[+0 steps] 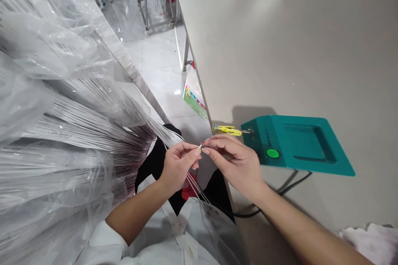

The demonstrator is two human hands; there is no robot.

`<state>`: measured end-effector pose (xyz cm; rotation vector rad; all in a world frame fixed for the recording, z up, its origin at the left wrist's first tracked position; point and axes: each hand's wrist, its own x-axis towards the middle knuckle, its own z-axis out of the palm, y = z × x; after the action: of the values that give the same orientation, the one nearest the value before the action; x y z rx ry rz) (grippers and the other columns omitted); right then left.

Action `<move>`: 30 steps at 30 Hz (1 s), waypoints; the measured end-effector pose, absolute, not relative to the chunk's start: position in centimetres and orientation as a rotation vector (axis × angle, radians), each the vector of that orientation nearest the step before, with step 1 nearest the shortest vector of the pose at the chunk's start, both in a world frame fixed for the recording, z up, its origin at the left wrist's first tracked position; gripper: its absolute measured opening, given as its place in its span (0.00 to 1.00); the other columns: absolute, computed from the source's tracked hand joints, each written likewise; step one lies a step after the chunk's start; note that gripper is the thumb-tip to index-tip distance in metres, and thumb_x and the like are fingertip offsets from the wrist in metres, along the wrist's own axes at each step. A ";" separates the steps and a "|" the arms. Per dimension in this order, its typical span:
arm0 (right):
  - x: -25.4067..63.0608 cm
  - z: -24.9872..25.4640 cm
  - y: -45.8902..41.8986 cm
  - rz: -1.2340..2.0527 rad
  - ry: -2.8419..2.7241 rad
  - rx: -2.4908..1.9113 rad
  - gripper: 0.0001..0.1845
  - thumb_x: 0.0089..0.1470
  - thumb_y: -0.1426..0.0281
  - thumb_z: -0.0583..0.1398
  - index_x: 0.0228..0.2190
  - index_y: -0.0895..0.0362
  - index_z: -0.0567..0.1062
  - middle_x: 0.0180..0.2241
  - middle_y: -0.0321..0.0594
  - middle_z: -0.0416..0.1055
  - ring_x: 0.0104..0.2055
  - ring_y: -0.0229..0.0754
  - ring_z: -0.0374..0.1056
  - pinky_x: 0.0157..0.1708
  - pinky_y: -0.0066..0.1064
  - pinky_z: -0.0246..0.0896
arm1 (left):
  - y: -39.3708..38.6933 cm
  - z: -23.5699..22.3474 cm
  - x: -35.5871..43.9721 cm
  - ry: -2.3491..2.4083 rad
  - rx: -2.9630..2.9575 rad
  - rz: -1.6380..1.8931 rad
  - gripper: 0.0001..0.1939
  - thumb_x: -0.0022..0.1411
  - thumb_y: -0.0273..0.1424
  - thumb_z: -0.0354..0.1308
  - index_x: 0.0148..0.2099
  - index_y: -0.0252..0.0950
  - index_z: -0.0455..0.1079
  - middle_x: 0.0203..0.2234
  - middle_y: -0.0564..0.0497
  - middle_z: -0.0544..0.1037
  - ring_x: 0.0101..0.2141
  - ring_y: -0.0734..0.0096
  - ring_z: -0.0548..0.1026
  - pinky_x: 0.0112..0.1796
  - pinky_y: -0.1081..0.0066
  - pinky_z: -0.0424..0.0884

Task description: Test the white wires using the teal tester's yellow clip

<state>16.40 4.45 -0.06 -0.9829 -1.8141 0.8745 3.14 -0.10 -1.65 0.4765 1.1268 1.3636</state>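
Note:
In front of my lap, my left hand [181,167] is closed, thumb and forefinger pinching the end of a thin white cable. Facing it, my right hand [238,165] pinches the small wire ends [201,146] at the cable's tip, where a bit of red and a dark bit show. The fingertips of both hands nearly touch, and they partly hide the wires. Several white cables [169,135] run from the left to my left hand, and white strands [199,188] come out below it across my lap.
Large bundles of white cables [83,128] in clear plastic hang at left. On the table [280,58] stands a teal device [343,157] with a green button [273,153]; yellow snips [228,130] lie by its corner. Black cable [248,215] runs below. A wheeled rack [145,4] stands behind.

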 end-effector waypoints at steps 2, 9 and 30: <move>16.3 0.0 4.4 0.773 -1.861 -0.956 0.04 0.50 0.75 0.61 0.28 0.54 0.74 0.29 0.37 0.74 0.32 0.37 0.70 0.32 0.29 0.67 | -0.2 -1.6 3.2 1.138 0.493 1.358 0.09 0.48 0.31 0.65 0.29 0.31 0.71 0.18 0.55 0.74 0.16 0.84 0.66 0.19 0.79 0.62; 16.9 -0.1 4.6 0.537 -2.043 -0.875 0.05 0.53 0.76 0.57 0.30 0.55 0.72 0.30 0.39 0.72 0.33 0.37 0.70 0.32 0.27 0.66 | -0.3 -1.5 3.1 1.175 0.548 1.312 0.08 0.48 0.31 0.65 0.28 0.31 0.72 0.18 0.54 0.74 0.16 0.84 0.66 0.20 0.79 0.62; 16.5 -0.3 4.4 1.146 -1.845 -0.973 0.06 0.52 0.67 0.61 0.34 0.54 0.75 0.34 0.41 0.74 0.36 0.40 0.71 0.35 0.32 0.69 | -0.3 -1.2 2.8 1.181 0.571 1.222 0.11 0.47 0.34 0.66 0.26 0.31 0.70 0.14 0.56 0.69 0.15 0.83 0.64 0.19 0.78 0.59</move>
<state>16.47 4.38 -0.25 -0.9731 -1.8450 1.1459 2.82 -0.26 -1.20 0.5708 1.1806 1.2219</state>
